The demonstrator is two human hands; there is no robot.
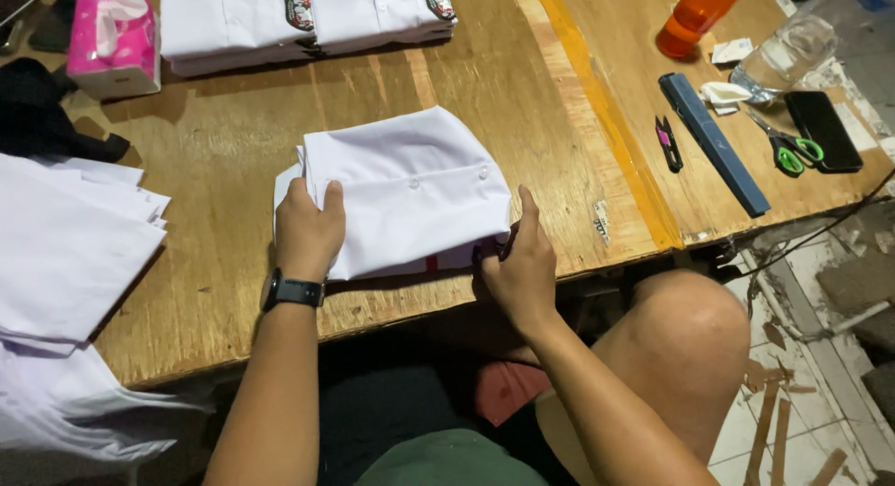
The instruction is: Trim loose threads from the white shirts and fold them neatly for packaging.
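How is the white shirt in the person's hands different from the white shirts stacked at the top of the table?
The folded white shirt under the hands lies alone near the table's front edge; the stacked white shirts sit piled at the far edge. The single one shows buttons and no badge; the stacked ones show dark badges. The left hand and right hand hold only the single one. Both are white and folded.

Bare forearms; black wristwatch [293,291] on left wrist; greenish shorts, possibly.

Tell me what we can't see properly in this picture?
- Head view: the folded white shirt hides its own underside.
- The right hand covers the small dark thing it pinches.
- The orange bottle is cut off by the top edge.
- The left hand covers the shirt's corner.
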